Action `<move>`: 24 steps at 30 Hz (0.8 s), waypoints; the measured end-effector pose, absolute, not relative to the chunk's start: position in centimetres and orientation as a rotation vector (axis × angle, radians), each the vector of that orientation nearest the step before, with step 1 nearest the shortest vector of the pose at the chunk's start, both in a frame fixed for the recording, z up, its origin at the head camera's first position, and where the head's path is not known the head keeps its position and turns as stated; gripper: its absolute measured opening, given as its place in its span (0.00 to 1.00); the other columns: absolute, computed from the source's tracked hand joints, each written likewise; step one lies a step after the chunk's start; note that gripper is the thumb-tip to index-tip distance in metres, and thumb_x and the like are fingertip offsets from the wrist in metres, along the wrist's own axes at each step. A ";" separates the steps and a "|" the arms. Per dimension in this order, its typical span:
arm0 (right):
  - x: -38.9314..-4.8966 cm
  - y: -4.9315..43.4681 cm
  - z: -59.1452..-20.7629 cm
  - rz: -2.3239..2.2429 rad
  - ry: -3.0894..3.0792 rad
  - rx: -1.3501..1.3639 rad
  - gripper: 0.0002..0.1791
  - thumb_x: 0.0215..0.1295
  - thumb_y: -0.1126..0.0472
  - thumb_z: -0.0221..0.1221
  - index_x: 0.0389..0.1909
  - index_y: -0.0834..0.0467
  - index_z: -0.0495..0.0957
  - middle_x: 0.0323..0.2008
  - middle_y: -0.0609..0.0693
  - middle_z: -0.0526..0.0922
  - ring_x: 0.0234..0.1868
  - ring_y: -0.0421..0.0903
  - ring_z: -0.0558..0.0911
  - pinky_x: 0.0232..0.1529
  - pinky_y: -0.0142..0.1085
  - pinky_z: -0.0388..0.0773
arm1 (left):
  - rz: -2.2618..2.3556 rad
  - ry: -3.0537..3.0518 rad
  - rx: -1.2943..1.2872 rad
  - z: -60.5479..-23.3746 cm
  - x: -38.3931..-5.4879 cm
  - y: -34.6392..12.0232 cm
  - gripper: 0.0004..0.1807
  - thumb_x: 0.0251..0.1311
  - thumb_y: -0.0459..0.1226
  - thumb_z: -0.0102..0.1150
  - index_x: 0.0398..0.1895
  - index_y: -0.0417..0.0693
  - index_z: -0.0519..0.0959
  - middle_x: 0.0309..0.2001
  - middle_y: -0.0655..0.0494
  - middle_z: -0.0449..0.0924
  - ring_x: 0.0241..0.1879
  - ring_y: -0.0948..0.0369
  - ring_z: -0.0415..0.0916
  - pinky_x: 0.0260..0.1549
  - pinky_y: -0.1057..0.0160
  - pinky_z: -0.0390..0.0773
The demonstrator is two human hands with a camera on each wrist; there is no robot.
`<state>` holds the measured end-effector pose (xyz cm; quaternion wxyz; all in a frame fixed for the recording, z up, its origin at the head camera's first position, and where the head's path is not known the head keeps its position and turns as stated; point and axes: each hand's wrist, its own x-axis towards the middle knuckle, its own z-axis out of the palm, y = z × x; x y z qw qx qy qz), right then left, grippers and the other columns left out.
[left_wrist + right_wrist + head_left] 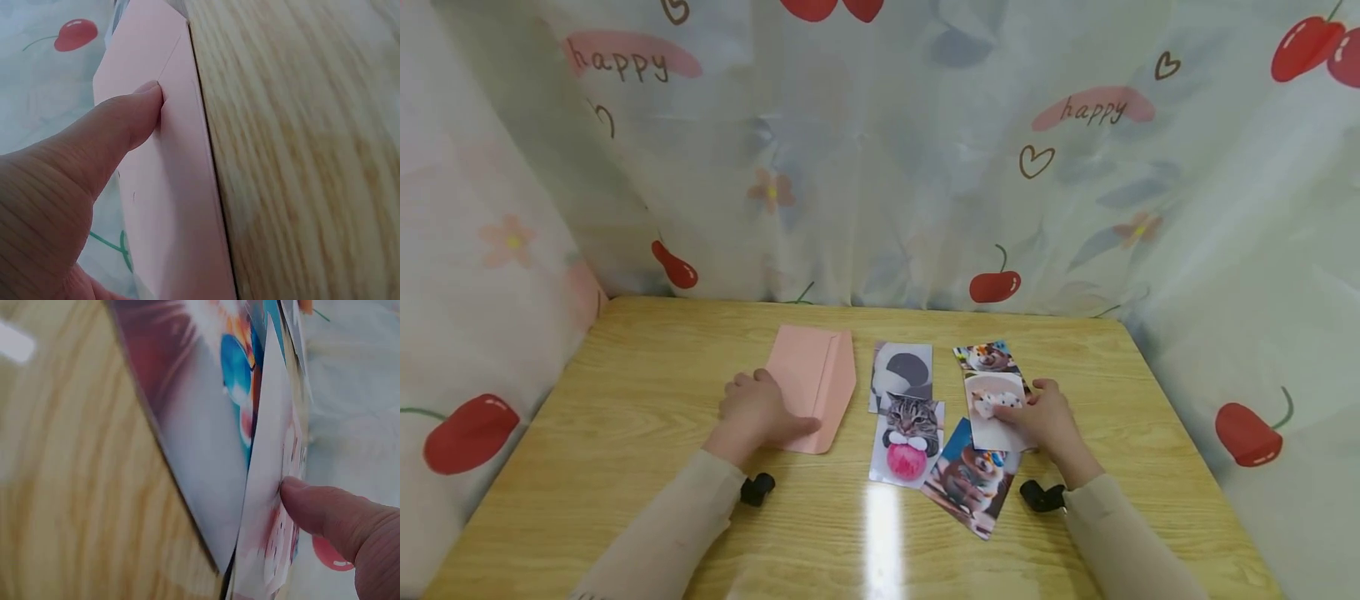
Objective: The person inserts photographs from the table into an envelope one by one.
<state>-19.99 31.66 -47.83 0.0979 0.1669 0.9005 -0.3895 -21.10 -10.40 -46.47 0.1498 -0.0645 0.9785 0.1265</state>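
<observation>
On the left, a pink envelope (801, 362) lies on the table, and my left hand (758, 414) grips it from its left side. The left thumb (128, 115) lies across its face by the flap seam; the other fingers are at the far edge, partly hidden. My right hand (1047, 421) pinches a photo card of a white spotted animal (988, 429), thumb on the picture. Below that card lies a colourful cartoon-animal card (973, 483), its upper corner covered. Another bright animal card (988, 357) shows above it.
Between the hands lie a grey tabby cat card with a pink ball (910, 437) and a grey-and-white card (901, 367) partly under it. Black wrist-camera mounts (757, 489) sit below the wrists. A printed curtain (880, 167) encloses the wooden table (647, 367).
</observation>
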 end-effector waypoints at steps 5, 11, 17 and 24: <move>-20.1 31.3 -47.6 -1.118 2.669 0.520 0.56 0.55 0.47 0.69 0.71 0.68 0.45 0.57 0.69 0.66 0.54 0.61 0.71 0.51 0.52 0.73 | 0.389 2.802 -0.184 -46.4 -21.0 -10.7 0.67 0.33 0.70 0.68 0.61 0.22 0.56 0.46 0.28 0.63 0.44 0.41 0.64 0.42 0.46 0.71; -20.0 31.0 -47.3 -1.102 2.668 0.523 0.54 0.56 0.48 0.69 0.71 0.68 0.46 0.57 0.69 0.66 0.54 0.62 0.70 0.52 0.53 0.71 | 0.419 2.828 -0.174 -46.6 -21.0 -10.9 0.63 0.35 0.67 0.69 0.58 0.23 0.58 0.44 0.29 0.63 0.44 0.41 0.64 0.40 0.47 0.70; -19.8 31.0 -47.4 -1.093 2.679 0.515 0.54 0.55 0.48 0.69 0.70 0.69 0.47 0.57 0.70 0.66 0.54 0.62 0.70 0.51 0.53 0.71 | 0.455 2.863 -0.163 -46.9 -21.1 -11.3 0.60 0.36 0.64 0.70 0.56 0.22 0.60 0.45 0.29 0.61 0.46 0.39 0.61 0.40 0.46 0.69; -19.9 31.0 -47.6 -1.074 2.695 0.521 0.53 0.56 0.47 0.69 0.70 0.68 0.48 0.56 0.68 0.67 0.53 0.61 0.70 0.50 0.52 0.71 | 0.457 2.817 -0.201 -47.0 -21.5 -11.9 0.63 0.34 0.65 0.71 0.59 0.23 0.58 0.46 0.29 0.62 0.46 0.39 0.62 0.41 0.44 0.70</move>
